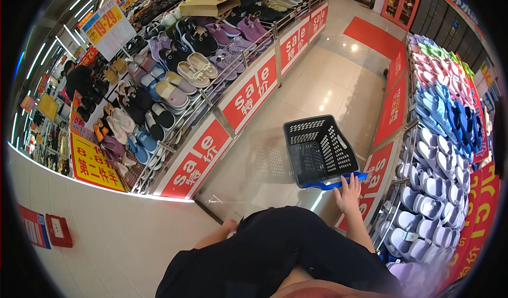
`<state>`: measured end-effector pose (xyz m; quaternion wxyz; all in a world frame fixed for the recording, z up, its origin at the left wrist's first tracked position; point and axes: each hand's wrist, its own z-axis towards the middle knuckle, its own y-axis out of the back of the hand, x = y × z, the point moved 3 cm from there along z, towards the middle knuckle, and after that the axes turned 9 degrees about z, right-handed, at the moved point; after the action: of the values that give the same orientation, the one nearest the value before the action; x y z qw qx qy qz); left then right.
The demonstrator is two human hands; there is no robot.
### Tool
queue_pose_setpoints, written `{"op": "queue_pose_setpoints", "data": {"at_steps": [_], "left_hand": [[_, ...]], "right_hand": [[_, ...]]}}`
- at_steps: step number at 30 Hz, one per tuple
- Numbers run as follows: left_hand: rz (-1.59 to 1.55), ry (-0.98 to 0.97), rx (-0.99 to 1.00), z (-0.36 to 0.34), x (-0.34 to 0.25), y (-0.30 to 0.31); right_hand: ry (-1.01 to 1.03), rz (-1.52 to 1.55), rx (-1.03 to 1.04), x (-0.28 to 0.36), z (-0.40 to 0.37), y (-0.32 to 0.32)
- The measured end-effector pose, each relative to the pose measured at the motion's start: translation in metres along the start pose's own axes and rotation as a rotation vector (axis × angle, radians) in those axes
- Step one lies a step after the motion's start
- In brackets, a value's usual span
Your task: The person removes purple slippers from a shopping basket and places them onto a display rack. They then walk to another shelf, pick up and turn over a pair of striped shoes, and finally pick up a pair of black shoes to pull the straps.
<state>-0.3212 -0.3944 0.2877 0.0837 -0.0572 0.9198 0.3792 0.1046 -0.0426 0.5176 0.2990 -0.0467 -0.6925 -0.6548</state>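
A black plastic shopping basket [309,147] with perforated sides is in front of me over the aisle floor, its inside bare. Along its near rim runs a blue handle [330,182]. My right hand [349,196] is at this handle, fingers stretched out and apart, the fingertips overlapping the blue bar. Low by my body, my left hand [229,227] looks curled, with a small pale bit showing beneath it. My dark clothing hides part of that hand, and I cannot tell what it holds.
A railed bin of assorted shoes [198,68] with red sale panels [248,92] lines the left. On the right, a rack of slippers [431,160] stands close to my right arm. The tiled aisle floor [312,81] runs between them. A person [79,81] is at far left.
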Motion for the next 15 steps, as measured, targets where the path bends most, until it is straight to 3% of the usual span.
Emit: {"op": "queue_pose_setpoints", "data": {"at_steps": [3, 6, 9, 13, 15], "left_hand": [[-0.332, 0.267, 0.018, -0.002, 0.017, -0.028], [0.128, 0.020, -0.075, -0.009, 0.013, -0.008], [-0.586, 0.323, -0.193, -0.015, 0.015, 0.005], [-1.152, 0.699, -0.267, -0.017, -0.015, 0.022], [-0.879, 0.480, -0.398, -0.012, -0.018, 0.016]], "right_hand": [[-0.035, -0.001, -0.011, -0.003, 0.018, -0.008], [-0.018, -0.051, -0.028, -0.007, 0.037, -0.010], [0.035, -0.034, -0.046, -0.015, 0.052, -0.011], [0.080, 0.009, -0.037, -0.016, 0.069, -0.009], [0.080, 0.042, -0.069, -0.016, 0.077, -0.012]]}}
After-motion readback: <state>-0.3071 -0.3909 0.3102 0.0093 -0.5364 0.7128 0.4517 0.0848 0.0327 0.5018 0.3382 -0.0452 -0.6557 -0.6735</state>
